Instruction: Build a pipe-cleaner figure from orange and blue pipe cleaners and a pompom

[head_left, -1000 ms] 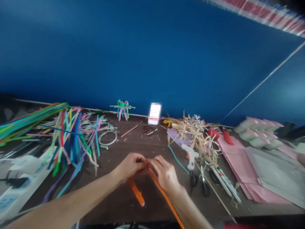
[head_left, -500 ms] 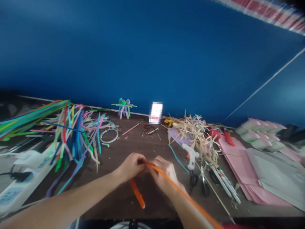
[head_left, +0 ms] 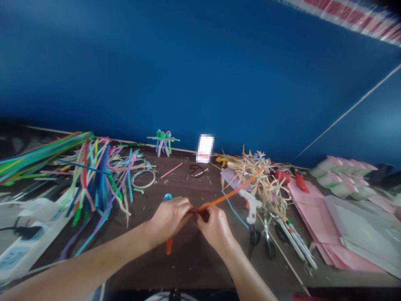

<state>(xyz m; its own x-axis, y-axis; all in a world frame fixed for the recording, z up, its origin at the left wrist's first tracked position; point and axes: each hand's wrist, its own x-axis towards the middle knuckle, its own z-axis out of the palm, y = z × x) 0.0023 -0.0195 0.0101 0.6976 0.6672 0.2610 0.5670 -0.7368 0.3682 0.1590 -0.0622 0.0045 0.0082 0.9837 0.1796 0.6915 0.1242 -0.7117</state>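
An orange pipe cleaner (head_left: 232, 193) runs between my hands, its long end slanting up to the right over the table. My left hand (head_left: 171, 215) is closed on it, fingertips pinched together. My right hand (head_left: 214, 223) pinches the same strip close beside the left fingertips, thumb and finger bent round it. A shorter orange piece (head_left: 169, 246) sticks out below my left hand, and a blue rounded tip (head_left: 168, 196) shows above its knuckles. How these pieces join is hidden behind my left hand.
Colourful pipe cleaners (head_left: 100, 175) and a white power strip (head_left: 19, 255) lie left. A small pipe-cleaner figure (head_left: 163, 142) stands behind. On the right are dried strips (head_left: 250, 167), a glue gun (head_left: 251, 205), scissors (head_left: 267, 238) and pink sheets (head_left: 313, 209).
The pipe cleaner's long end has swung from the lower right, along my right forearm, to the upper right. My left hand has turned over, and a blue tip now shows above it.
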